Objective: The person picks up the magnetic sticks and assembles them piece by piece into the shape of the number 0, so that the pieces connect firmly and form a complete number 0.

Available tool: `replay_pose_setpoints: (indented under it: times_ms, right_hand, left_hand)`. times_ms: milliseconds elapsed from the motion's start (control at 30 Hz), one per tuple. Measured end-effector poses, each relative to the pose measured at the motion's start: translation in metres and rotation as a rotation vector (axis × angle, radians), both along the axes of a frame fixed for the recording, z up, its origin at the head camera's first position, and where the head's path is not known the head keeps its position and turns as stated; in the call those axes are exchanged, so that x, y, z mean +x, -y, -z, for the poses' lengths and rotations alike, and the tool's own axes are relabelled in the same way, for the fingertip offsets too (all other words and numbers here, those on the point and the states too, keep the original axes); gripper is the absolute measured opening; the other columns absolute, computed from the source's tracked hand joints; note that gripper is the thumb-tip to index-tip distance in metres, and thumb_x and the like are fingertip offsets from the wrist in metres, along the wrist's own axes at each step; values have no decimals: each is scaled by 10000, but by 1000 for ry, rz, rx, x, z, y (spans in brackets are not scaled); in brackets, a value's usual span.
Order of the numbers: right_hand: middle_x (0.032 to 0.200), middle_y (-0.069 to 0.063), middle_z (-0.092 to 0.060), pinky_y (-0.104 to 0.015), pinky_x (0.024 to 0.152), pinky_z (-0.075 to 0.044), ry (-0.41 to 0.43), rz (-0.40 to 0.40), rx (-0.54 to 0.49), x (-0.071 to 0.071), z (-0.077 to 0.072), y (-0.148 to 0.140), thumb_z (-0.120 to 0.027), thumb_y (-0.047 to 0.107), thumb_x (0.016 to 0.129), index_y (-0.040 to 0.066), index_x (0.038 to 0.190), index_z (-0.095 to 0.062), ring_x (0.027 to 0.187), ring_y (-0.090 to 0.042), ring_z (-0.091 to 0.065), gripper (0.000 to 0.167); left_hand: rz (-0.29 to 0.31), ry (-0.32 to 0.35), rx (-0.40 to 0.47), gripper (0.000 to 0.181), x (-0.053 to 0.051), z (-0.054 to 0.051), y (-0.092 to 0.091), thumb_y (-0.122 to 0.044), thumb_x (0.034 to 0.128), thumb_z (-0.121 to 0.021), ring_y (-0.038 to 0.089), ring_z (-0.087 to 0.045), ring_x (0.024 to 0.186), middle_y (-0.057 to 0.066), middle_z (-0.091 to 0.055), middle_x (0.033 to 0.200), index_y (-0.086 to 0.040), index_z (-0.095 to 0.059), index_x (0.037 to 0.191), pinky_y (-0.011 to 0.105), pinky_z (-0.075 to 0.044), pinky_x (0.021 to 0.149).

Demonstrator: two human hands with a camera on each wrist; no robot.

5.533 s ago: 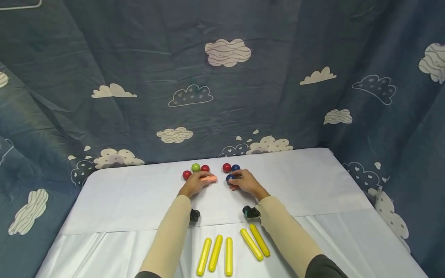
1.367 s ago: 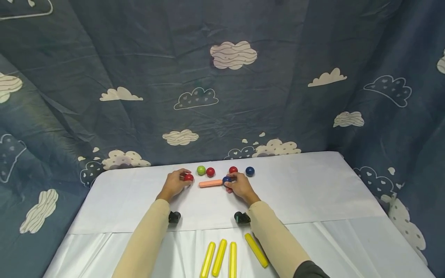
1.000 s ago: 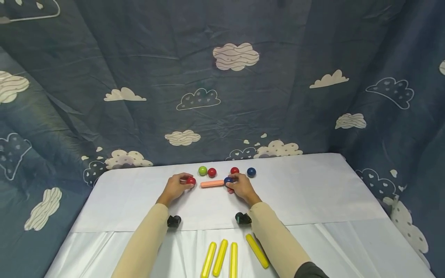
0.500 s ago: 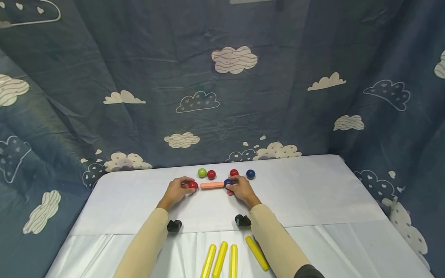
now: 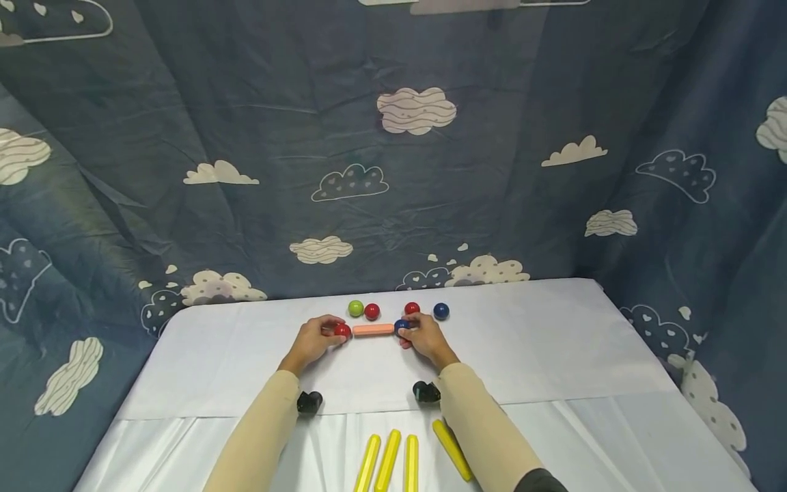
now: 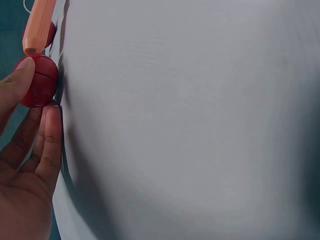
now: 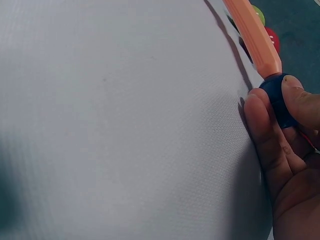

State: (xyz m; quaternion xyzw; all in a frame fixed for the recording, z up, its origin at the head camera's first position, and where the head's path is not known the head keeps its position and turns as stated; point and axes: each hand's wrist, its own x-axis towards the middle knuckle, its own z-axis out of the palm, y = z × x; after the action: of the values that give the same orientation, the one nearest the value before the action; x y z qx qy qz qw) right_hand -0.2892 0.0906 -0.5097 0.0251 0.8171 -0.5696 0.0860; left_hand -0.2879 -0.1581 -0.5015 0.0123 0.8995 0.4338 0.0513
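A red ball (image 5: 342,331) is pinched between the thumb and fingers of my left hand (image 5: 312,342). My right hand (image 5: 428,337) grips a blue ball (image 5: 402,327) the same way. Between the two balls lies an orange stick (image 5: 373,329). Its right end meets the blue ball, as the stick (image 7: 257,42) shows in the right wrist view. In the left wrist view the other end, with a small dark hole, sits right against the red ball (image 6: 42,82); whether it is joined there I cannot tell.
Behind the hands rest a green ball (image 5: 356,309), a red ball (image 5: 371,311), another red ball (image 5: 412,309) and a blue ball (image 5: 440,311). Several yellow sticks (image 5: 387,460) lie near the front of the white-covered table (image 5: 553,342). A dark cloud-patterned curtain (image 5: 479,191) hangs behind.
Earlier my left hand held the orange stick; it let go, took the red ball and brought it rightward to the stick's left end. My right hand keeps the blue ball.
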Motion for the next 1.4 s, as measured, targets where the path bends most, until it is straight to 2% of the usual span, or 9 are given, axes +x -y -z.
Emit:
replay_pose_setpoints:
  times_ms: [233,400,567,767,933,1100,1233,1400]
  right_hand:
    - [996,-190,-609,-251,607,-537,8,6,2,0,2,1,-634,3,903,-87,1246,-539,635,-125,-611,367]
    - [1024,-189,-607,-249,611,-537,3,11,11,-2,0,0,-634,14,907,-80,1250,-544,633,-125,-612,368]
    - [1087,-203,-595,-251,617,-538,-2,3,15,-2,1,1,-630,20,911,-79,1253,-541,630,-122,-618,367]
    - [1023,-199,-611,-250,611,-537,4,-1,6,-2,2,-1,-625,12,911,-87,1254,-535,638,-128,-616,368]
    - [1008,-188,-605,-254,622,-540,9,-6,1,-1,1,-1,-631,20,912,-82,1258,-538,653,-132,-617,373]
    - [1034,-199,-603,-252,623,-541,9,-1,15,-4,0,-1,-631,20,911,-79,1259,-538,661,-135,-620,373]
    - [1051,-201,-600,-244,618,-538,2,1,14,-6,0,-1,-639,23,907,-75,1260,-542,653,-126,-616,379]
    - [1020,-200,-606,-240,601,-532,-2,-12,15,-5,1,-1,-635,9,906,-90,1251,-539,627,-112,-608,371]
  left_hand:
    - [15,1,-13,324,-3,4,-1,-122,818,-765,181,-591,883,54,-668,988,-106,-684,1131,329,-464,758]
    - [27,-2,5,318,-2,-1,-2,-114,822,-761,195,-597,885,67,-671,987,-94,-677,1128,334,-471,754]
    - [31,-16,12,359,5,-7,0,-106,815,-769,192,-599,868,83,-663,989,-76,-649,1152,303,-474,710]
    - [10,18,9,456,10,-7,3,-105,830,-749,211,-601,951,88,-632,1076,-103,-580,1253,326,-500,761]
    - [-5,28,-25,464,18,-10,8,-136,838,-744,235,-609,973,94,-622,1083,-106,-556,1261,360,-509,788]
    - [-20,46,-12,461,26,-18,12,-172,842,-746,238,-608,979,88,-628,1092,-108,-565,1261,346,-514,758]
    - [-8,68,2,432,35,-23,13,-172,836,-752,215,-625,925,75,-639,1051,-93,-591,1230,321,-522,697]
    - [35,122,12,412,52,-30,10,-168,840,-751,163,-642,831,56,-642,1008,-69,-604,1212,320,-536,662]
